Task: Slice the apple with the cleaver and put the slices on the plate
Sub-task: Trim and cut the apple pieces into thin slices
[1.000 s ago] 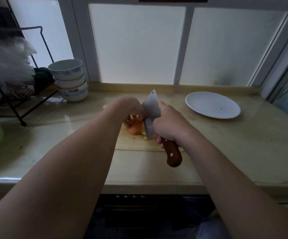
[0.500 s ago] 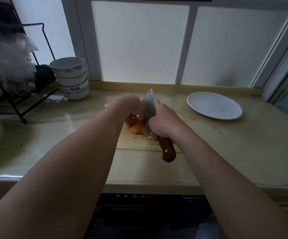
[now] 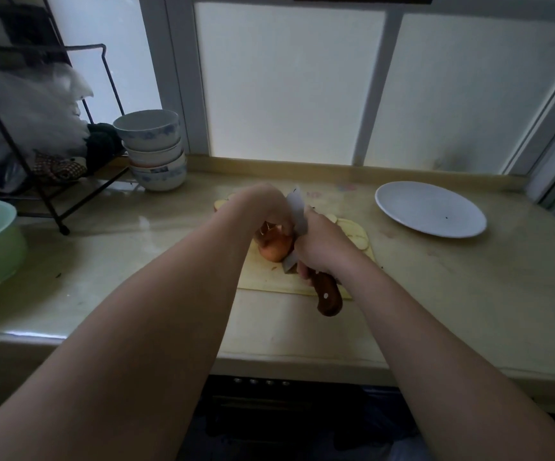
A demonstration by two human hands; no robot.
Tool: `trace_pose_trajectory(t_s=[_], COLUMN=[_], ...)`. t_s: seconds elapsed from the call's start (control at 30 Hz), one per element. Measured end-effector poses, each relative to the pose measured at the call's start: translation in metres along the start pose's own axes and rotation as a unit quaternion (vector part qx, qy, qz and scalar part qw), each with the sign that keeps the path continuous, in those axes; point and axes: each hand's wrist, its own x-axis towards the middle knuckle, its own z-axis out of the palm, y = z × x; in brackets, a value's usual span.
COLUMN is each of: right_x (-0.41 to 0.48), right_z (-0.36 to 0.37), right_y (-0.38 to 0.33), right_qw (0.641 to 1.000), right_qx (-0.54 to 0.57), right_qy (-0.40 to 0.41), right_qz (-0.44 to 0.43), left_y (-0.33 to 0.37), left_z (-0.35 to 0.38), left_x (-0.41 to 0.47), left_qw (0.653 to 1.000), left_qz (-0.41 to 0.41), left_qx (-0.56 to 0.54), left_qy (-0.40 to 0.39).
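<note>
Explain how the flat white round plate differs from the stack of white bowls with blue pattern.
The flat white round plate lies alone at the right of the beige counter; the stack of white bowls with blue pattern stands at the left, beside the black wire rack. The plate is shallow and plain; the bowls are deep and patterned. Both are white and round.

left grip (image 3: pixel 266 206) on apple (image 3: pixel 277 251) | right grip (image 3: pixel 322 247) holds cleaver (image 3: pixel 297 214), blade against apple | plate (image 3: pixel 430 209) right of cutting board (image 3: pixel 269 281)

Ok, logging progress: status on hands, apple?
Left hand holds apple on cutting board. Right hand grips cleaver, blade against apple. No slices on plate; nothing in the way.
</note>
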Motion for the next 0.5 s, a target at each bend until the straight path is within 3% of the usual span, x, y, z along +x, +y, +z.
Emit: trace_pose_trajectory(t_s=[0.5], right_x=[-0.016], right_z=[-0.030], right_y=[0.002], right_qw=[0.995], right_qx=[0.083], right_qy=[0.046], right_qz=[-0.015], left_y=[0.002], left_z=[-0.001], left_x=[-0.007], left_qw=[0.999], left_qz=[-0.019], left_qx=[-0.032], left_qy=[-0.004])
